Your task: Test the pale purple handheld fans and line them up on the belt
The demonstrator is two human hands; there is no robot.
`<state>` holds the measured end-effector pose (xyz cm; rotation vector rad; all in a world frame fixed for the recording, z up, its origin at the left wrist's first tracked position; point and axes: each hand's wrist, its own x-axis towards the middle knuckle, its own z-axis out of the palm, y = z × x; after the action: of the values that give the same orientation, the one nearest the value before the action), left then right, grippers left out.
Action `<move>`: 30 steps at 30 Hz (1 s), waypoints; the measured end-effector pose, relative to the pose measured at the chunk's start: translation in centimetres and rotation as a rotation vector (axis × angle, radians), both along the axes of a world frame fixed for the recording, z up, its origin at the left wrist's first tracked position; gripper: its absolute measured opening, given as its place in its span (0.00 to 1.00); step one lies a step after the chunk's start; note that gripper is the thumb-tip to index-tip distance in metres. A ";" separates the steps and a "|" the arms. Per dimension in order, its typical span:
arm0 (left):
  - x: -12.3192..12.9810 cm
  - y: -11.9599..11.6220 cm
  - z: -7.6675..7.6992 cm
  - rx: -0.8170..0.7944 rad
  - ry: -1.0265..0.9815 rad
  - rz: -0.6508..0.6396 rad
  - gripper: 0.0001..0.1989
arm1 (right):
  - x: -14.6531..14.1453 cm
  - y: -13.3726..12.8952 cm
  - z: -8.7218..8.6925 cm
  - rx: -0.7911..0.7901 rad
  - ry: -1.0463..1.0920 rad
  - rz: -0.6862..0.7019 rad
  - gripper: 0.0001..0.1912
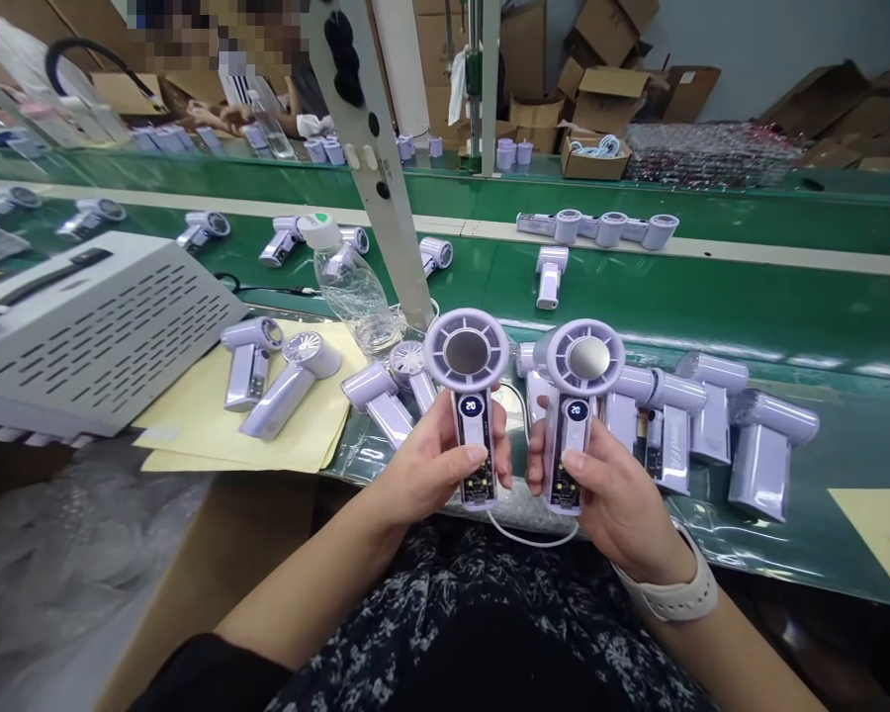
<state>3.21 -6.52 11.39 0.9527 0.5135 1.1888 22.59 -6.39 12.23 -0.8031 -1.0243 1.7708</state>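
Two handheld fans are gripped upright over the lap, one (469,396) in the left hand (434,465), one (577,405) in the right hand (612,489), thumbs closed on the handles, so both lit "20" displays can be compared, tbh.

Left fan (468,396): pale lilac handheld unit, upright, just left of frame centre; round ringed head on top with a dull grey disc in the middle; small dark display reading 20; lower handle open, circuit board exposed.
Right fan (579,405): same lilac model, upright, just right of frame centre, close beside the other but apart; brighter metallic centre disc; display reading 20; board bare at the handle's foot.
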 end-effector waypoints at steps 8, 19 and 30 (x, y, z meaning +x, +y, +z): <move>0.7 0.4 -0.9 -0.150 -0.009 0.150 0.21 | -0.8 -0.3 -1.7 0.017 -0.074 -0.121 0.12; 0.9 0.2 0.0 -0.144 0.078 0.174 0.22 | 0.1 -0.5 -0.8 -0.072 -0.019 -0.030 0.15; 0.9 0.1 -0.5 -0.167 0.081 0.174 0.20 | -0.1 -0.4 -0.7 -0.171 0.024 -0.056 0.15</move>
<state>4.07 -6.38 10.93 0.8275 0.7617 1.2450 22.45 -6.78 11.52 -0.9048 -0.8343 1.8335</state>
